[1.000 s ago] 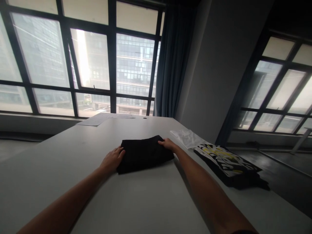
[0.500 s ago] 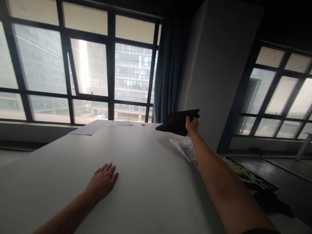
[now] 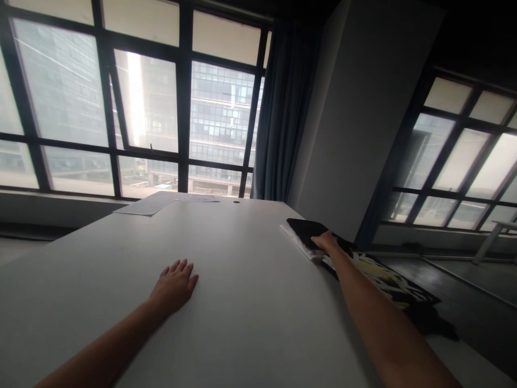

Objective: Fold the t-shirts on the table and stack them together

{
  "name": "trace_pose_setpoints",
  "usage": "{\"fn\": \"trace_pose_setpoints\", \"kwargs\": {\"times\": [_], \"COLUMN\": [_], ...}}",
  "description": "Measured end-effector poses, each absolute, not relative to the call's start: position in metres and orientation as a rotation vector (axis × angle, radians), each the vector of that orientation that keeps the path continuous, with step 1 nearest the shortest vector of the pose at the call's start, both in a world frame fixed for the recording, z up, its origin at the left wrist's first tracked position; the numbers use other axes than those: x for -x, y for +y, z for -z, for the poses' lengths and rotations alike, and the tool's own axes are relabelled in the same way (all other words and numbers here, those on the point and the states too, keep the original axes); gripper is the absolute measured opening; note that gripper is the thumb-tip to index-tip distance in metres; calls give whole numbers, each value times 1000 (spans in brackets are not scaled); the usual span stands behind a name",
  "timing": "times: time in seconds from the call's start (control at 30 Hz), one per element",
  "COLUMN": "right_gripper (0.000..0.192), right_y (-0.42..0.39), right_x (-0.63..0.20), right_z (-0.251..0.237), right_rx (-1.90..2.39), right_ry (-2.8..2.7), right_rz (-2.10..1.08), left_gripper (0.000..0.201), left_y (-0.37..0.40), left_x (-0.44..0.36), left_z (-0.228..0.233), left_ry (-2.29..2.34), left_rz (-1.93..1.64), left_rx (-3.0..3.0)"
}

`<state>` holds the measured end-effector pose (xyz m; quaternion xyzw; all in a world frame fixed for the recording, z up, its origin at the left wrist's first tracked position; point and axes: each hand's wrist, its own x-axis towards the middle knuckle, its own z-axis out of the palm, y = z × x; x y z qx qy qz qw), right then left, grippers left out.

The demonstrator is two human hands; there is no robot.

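My left hand (image 3: pixel 174 285) lies flat on the white table (image 3: pixel 226 323), palm down with fingers stretched out and nothing in it. Over at the table's right edge, my right hand (image 3: pixel 324 242) has its fingers closed on a flat, dark piece that looks like folded black cloth (image 3: pixel 305 229). That cloth rests on top of a clear plastic bag (image 3: pixel 298 241), most of which it covers. The fingertips of my right hand are partly lost in the dark material. Just beside them is a black fabric with white and yellow print (image 3: pixel 379 272).
White paper sheets (image 3: pixel 147 205) lie at the table's far left corner, near a small round dark hole (image 3: pixel 236 202). Behind the table are large windows, a blue curtain (image 3: pixel 278 118) and a wide pillar (image 3: pixel 347 124). A darker cloth (image 3: pixel 430 320) hangs low at the right.
My right hand has lowered the black cloth from the air onto the plastic bag at the table's right edge. My left hand has stayed flat on the table.
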<state>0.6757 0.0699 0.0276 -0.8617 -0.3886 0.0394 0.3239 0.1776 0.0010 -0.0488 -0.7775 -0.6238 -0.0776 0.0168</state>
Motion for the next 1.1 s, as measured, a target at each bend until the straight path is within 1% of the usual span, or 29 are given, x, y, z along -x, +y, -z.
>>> {"fn": "trace_pose_setpoints", "kwargs": {"times": [0.03, 0.1, 0.17, 0.23, 0.3, 0.37, 0.47, 0.53, 0.63, 0.97, 1.1], "right_gripper": [72, 71, 69, 74, 78, 76, 63, 60, 60, 61, 58], "right_y": [69, 64, 53, 39, 23, 7, -9, -15, -19, -18, -17], "right_x": [-666, -640, -608, -572, -535, -503, -474, -466, -465, -470, -471], "right_z": [-25, -16, -5, 7, 19, 30, 42, 46, 45, 46, 46], "right_rx": [2279, 2279, 2241, 2167, 2092, 1982, 1913, 1907, 1894, 1850, 1822], "right_ry": [-1052, -1194, -1493, -1818, -1998, -2132, -2213, -2201, -2181, -2216, -2238], "right_rz": [-91, -92, -88, -100, -113, -69, -179, -237, -227, -167, -129], "left_gripper": [58, 57, 55, 51, 48, 50, 57, 62, 64, 62, 60], "left_y": [0, -1, -1, -1, 0, 0, -4, -6, -8, -4, -3], "left_x": [-178, -178, -180, -183, -188, -195, -203, -206, -206, -203, -202], "left_z": [49, 48, 43, 34, 27, 24, 32, 40, 47, 47, 49], "left_ry": [-1934, -1912, -1869, -1830, -1804, -1757, -1677, -1682, -1716, -1707, -1711], "left_rz": [242, 235, 212, 179, 169, 206, 252, 208, 165, 245, 278], "left_rx": [2415, 2419, 2442, 2475, 2501, 2522, 2606, 2661, 2671, 2669, 2667]}}
